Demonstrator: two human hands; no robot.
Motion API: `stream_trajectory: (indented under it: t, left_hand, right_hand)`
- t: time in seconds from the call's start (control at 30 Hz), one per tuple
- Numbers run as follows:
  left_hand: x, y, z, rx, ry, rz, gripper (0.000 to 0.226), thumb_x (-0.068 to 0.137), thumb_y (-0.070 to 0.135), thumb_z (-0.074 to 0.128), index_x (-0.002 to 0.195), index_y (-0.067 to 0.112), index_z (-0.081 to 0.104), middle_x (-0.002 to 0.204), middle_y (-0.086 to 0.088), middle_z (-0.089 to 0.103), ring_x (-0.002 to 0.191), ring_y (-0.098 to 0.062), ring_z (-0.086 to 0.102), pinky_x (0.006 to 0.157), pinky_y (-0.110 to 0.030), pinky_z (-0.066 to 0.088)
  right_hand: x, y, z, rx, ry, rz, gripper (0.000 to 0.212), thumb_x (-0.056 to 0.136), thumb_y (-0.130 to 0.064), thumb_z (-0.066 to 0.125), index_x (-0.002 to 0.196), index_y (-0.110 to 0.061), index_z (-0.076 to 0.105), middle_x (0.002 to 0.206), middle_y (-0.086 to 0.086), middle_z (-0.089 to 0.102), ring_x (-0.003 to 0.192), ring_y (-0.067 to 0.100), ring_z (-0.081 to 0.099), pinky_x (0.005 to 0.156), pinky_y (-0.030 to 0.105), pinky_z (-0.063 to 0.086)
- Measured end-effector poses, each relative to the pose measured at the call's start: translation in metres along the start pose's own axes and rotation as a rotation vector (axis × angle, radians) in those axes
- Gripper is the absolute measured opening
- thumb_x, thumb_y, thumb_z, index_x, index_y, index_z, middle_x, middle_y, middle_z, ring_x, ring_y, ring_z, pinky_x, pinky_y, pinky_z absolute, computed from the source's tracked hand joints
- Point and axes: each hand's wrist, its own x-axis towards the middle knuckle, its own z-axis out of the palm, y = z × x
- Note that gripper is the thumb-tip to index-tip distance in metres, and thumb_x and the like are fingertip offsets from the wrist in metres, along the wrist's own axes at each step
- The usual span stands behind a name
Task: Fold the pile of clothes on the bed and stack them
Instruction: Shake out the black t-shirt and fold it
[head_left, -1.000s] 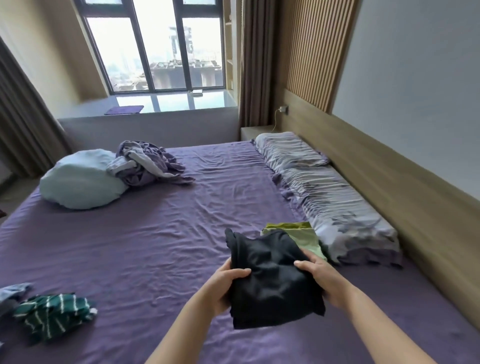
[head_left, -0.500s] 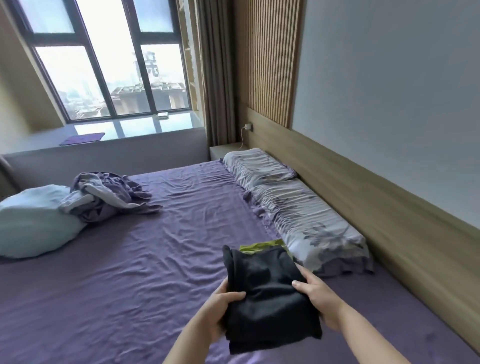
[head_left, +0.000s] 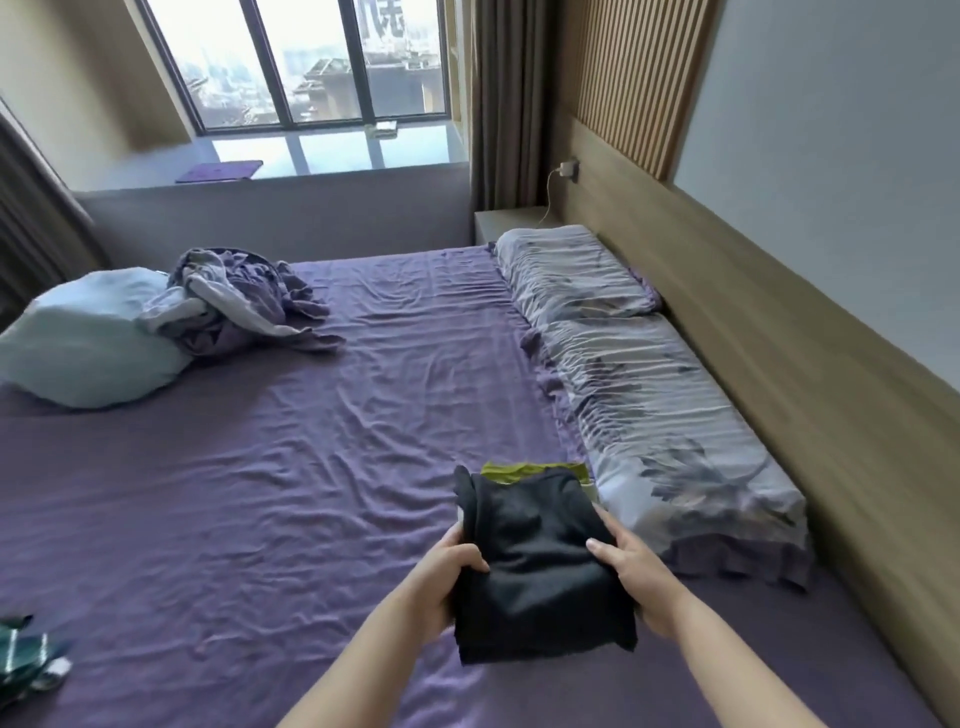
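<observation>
A folded black garment (head_left: 535, 566) is held above the purple bed (head_left: 311, 493). My left hand (head_left: 441, 577) grips its left edge, thumb on top. My right hand (head_left: 634, 577) grips the right edge the same way. Just beyond the black garment a folded green garment (head_left: 519, 470) lies on the sheet, mostly hidden behind it. A green and white striped garment (head_left: 26, 660) lies crumpled at the bed's lower left edge, partly cut off by the frame.
Two patterned pillows (head_left: 649, 395) line the wooden headboard (head_left: 779, 364) on the right. A pale blue pillow (head_left: 88, 338) and a crumpled purple-grey blanket (head_left: 239, 301) sit at the far left. A window ledge (head_left: 311, 156) runs behind the bed.
The black garment has stayed in both hands and moved slightly forward toward the green garment. My view has shifted, bringing the striped garment back in at the lower left.
</observation>
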Motion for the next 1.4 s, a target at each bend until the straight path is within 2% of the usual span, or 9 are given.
stream_trajectory:
  t: [0.17, 0.37, 0.53, 0.67, 0.83, 1.03, 1.2, 1.33, 1.4]
  left_hand:
    - [0.057, 0.020, 0.006, 0.009, 0.058, 0.007, 0.084, 0.061, -0.011, 0.040, 0.137, 0.026, 0.048, 0.132, -0.011, 0.058, 0.108, -0.031, 0.062, 0.077, -0.033, 0.054]
    - [0.124, 0.020, -0.007, 0.055, 0.159, -0.032, 0.069, 0.068, -0.006, 0.043, 0.128, 0.027, 0.055, 0.120, -0.013, 0.065, 0.102, -0.031, 0.065, 0.078, -0.034, 0.055]
    - [0.151, -0.018, -0.030, 0.356, 0.351, -0.128, 0.103, 0.074, 0.004, 0.068, 0.152, 0.029, 0.007, 0.150, -0.009, 0.035, 0.127, -0.029, 0.047, 0.105, -0.038, 0.042]
    - [0.150, -0.043, -0.040, 0.824, 0.407, -0.167, 0.098, 0.083, 0.011, 0.061, 0.152, 0.030, -0.005, 0.151, -0.006, 0.028, 0.121, -0.019, 0.047, 0.084, -0.014, 0.044]
    - [0.139, -0.045, -0.035, 0.988, 0.539, -0.301, 0.071, 0.090, 0.026, 0.055, 0.150, 0.022, 0.016, 0.130, -0.008, 0.056, 0.104, -0.026, 0.063, 0.081, -0.029, 0.053]
    - [0.087, -0.041, -0.023, 0.911, 0.534, -0.285, 0.055, 0.083, 0.023, 0.056, 0.137, 0.020, 0.042, 0.115, 0.002, 0.061, 0.096, -0.019, 0.063, 0.076, -0.028, 0.051]
    - [0.021, -0.042, -0.016, 0.877, 0.581, -0.218, 0.006, 0.083, 0.026, 0.060, 0.089, 0.025, 0.061, 0.099, 0.000, 0.064, 0.087, -0.018, 0.065, 0.077, -0.030, 0.054]
    - [-0.039, -0.051, -0.028, 0.950, 0.598, -0.223, 0.027, 0.085, 0.036, 0.060, 0.108, 0.023, 0.064, 0.109, 0.002, 0.067, 0.083, -0.012, 0.060, 0.071, -0.022, 0.046]
    - [-0.074, -0.058, -0.039, 0.967, 0.612, -0.250, 0.017, 0.083, 0.038, 0.057, 0.097, 0.028, 0.062, 0.105, 0.002, 0.068, 0.089, -0.016, 0.065, 0.075, -0.025, 0.049]
  right_hand:
    - [0.060, 0.008, -0.025, 0.027, 0.016, 0.012, 0.048, 0.095, 0.000, 0.046, 0.134, -0.027, 0.048, 0.131, -0.004, 0.058, 0.117, 0.014, 0.056, 0.100, 0.031, 0.043]
    - [0.120, 0.027, -0.041, 0.021, 0.082, 0.023, 0.051, 0.096, -0.005, 0.049, 0.141, -0.026, 0.041, 0.142, -0.003, 0.047, 0.125, 0.013, 0.048, 0.103, 0.029, 0.038]
    - [0.128, 0.061, -0.038, -0.168, 0.128, 0.148, 0.086, 0.086, 0.001, 0.062, 0.152, -0.020, 0.011, 0.149, 0.016, 0.032, 0.138, 0.022, 0.033, 0.111, 0.038, 0.033]
    - [0.113, 0.086, -0.037, -0.524, 0.091, 0.144, 0.096, 0.078, 0.002, 0.064, 0.151, -0.024, 0.007, 0.148, 0.005, 0.034, 0.129, 0.013, 0.038, 0.093, 0.012, 0.033]
    - [0.098, 0.087, -0.032, -0.749, 0.128, 0.152, 0.074, 0.088, -0.009, 0.054, 0.149, -0.031, 0.019, 0.148, -0.003, 0.031, 0.129, 0.015, 0.041, 0.095, 0.024, 0.039]
    - [0.074, 0.062, 0.000, -0.982, -0.007, 0.096, 0.059, 0.095, -0.021, 0.047, 0.149, -0.024, 0.023, 0.153, -0.001, 0.023, 0.137, 0.018, 0.030, 0.102, 0.027, 0.036]
    - [0.033, 0.047, 0.034, -1.134, -0.023, 0.059, 0.054, 0.095, -0.026, 0.043, 0.147, -0.024, 0.027, 0.148, -0.002, 0.036, 0.133, 0.020, 0.037, 0.102, 0.033, 0.038]
    - [-0.001, 0.044, 0.072, -1.274, -0.062, -0.011, 0.043, 0.096, -0.033, 0.041, 0.139, -0.026, 0.039, 0.141, -0.004, 0.045, 0.130, 0.019, 0.041, 0.100, 0.034, 0.037]
    - [-0.020, 0.046, 0.096, -1.311, -0.100, -0.064, 0.037, 0.096, -0.036, 0.041, 0.131, -0.026, 0.047, 0.135, -0.003, 0.051, 0.126, 0.019, 0.046, 0.097, 0.033, 0.039]
